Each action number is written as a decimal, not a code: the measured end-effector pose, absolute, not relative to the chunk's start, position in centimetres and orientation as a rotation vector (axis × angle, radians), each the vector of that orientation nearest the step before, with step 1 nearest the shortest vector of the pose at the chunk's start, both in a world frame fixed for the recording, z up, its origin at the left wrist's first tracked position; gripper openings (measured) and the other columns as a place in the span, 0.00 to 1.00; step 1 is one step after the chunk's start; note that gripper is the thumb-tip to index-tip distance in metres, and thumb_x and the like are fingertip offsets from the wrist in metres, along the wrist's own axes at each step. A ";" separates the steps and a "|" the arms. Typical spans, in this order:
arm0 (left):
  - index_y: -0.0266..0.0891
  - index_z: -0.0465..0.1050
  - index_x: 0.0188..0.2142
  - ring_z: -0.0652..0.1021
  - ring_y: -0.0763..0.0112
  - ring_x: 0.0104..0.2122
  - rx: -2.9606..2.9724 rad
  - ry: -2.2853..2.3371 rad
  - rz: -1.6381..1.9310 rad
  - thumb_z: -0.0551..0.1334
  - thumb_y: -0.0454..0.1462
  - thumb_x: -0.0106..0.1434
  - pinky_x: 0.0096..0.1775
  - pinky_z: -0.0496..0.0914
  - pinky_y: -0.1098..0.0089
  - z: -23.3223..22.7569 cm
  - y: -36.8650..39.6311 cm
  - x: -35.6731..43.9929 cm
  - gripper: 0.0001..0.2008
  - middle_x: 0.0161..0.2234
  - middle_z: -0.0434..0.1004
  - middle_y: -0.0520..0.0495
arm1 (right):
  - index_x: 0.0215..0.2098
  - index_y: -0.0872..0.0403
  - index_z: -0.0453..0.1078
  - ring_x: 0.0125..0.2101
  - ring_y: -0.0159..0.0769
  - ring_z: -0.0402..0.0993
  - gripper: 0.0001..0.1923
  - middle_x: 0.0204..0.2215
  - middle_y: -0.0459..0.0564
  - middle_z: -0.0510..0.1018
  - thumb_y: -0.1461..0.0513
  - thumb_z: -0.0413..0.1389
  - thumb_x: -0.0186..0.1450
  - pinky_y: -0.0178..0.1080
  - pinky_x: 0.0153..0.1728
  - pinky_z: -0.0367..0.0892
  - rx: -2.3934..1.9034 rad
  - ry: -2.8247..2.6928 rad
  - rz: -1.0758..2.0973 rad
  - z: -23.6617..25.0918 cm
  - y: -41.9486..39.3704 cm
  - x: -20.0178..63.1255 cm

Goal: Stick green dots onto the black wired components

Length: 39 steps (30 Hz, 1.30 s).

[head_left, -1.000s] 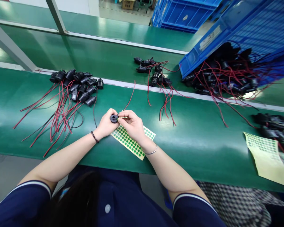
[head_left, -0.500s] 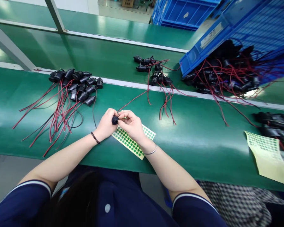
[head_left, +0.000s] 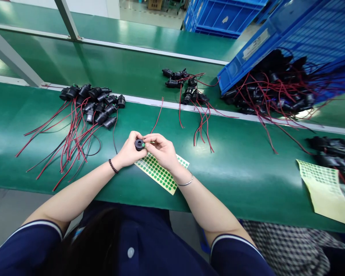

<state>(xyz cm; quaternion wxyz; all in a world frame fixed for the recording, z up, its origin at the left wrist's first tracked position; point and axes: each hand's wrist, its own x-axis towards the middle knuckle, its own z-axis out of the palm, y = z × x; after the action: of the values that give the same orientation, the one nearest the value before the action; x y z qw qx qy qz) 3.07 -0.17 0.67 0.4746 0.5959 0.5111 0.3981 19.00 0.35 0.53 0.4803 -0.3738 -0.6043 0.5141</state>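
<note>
My left hand is closed around a round black plastic part, whose end with a central hole faces up. A red wire extends from behind my hands toward the back of the bench. At the part's right edge is a small green round sticker. My right hand pinches at this sticker with thumb and forefinger, touching the part. Under my right hand lies a sheet of green round stickers, partly covered; some spots at its upper left look pale.
Black wired parts lie piled at left, their red and black wires toward me. A smaller group sits beyond the white rail. At right, a tilted blue crate holds many more. Another sticker sheet overhangs the front edge.
The black part has turned so its holed end faces up more, and the green sticker now shows at its edge. The red wire has swung to a steeper angle.
</note>
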 end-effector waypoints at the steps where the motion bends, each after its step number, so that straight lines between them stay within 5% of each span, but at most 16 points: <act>1: 0.41 0.58 0.38 0.66 0.74 0.32 1.426 1.206 0.983 0.62 0.35 0.51 0.35 0.63 0.70 0.6 -0.2 3.0 0.16 0.33 0.63 0.55 | 0.35 0.50 0.76 0.44 0.37 0.77 0.05 0.41 0.51 0.79 0.58 0.61 0.63 0.45 0.48 0.74 -0.910 -1.489 1.238 0.6 0.4 19.1; 10: 0.42 0.56 0.38 0.70 0.72 0.29 1.317 1.096 0.998 0.56 0.39 0.58 0.33 0.67 0.67 0.5 -0.4 3.0 0.10 0.34 0.64 0.52 | 0.35 0.50 0.77 0.43 0.38 0.78 0.03 0.40 0.50 0.79 0.60 0.61 0.62 0.45 0.48 0.75 -0.900 -1.502 1.218 0.6 0.4 19.2; 21: 0.42 0.57 0.35 0.69 0.68 0.35 1.506 1.129 1.024 0.54 0.36 0.55 0.36 0.67 0.66 0.6 -0.4 2.9 0.08 0.34 0.65 0.50 | 0.31 0.52 0.74 0.39 0.36 0.79 0.06 0.38 0.50 0.80 0.59 0.65 0.57 0.43 0.44 0.77 -0.957 -1.458 1.280 0.7 0.4 19.0; 39: 0.42 0.56 0.36 0.69 0.73 0.30 1.200 0.999 1.013 0.55 0.37 0.57 0.33 0.67 0.68 -0.4 -0.4 3.0 0.08 0.35 0.64 0.52 | 0.33 0.50 0.76 0.42 0.39 0.80 0.03 0.39 0.51 0.83 0.59 0.62 0.63 0.45 0.47 0.76 -1.009 -1.573 1.022 0.3 0.1 18.9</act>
<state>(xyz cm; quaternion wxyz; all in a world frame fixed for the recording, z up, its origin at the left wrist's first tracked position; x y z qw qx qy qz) 3.04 -0.44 -0.40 0.5972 0.5169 0.4306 0.4367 18.95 0.13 0.31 0.4846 -0.4146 -0.6459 0.4196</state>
